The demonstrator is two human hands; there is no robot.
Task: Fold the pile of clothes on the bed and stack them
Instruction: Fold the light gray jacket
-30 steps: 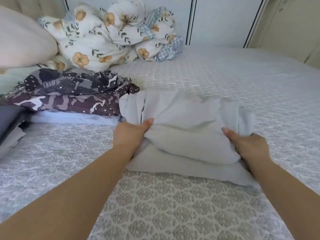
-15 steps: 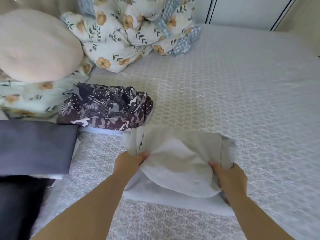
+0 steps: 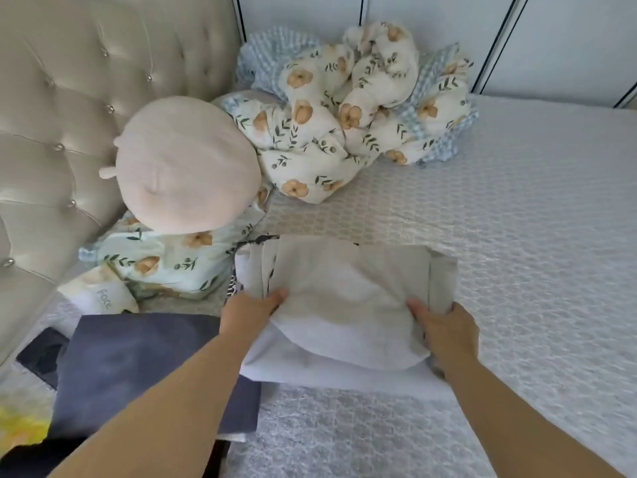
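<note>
Gripping: both hands hold the folded pale grey garment [image 3: 348,305], which sits at the frame's centre above the patterned bedspread [image 3: 517,270].
Hidden: a dark patterned garment [image 3: 231,288] lies under the grey one; only slivers show at its 9 and 11 o'clock edges, so its shape cannot be told.
Cut off: the folded dark blue garment [image 3: 144,367] at 8 o'clock is partly covered by the left forearm; a yellow item [image 3: 20,426] is clipped by the frame edge.
Left hand [image 3: 250,310]: thumb on top of the fabric, fingers tucked beneath and unseen.
Right hand [image 3: 444,331]: thumb on top, fingers curled under the fold's 3 o'clock edge.
Arms: both forearms reach up from 6 o'clock.
Elsewhere: round beige cushion [image 3: 186,167] at 10 o'clock; bunched floral duvet [image 3: 344,112] at 12 o'clock.
</note>
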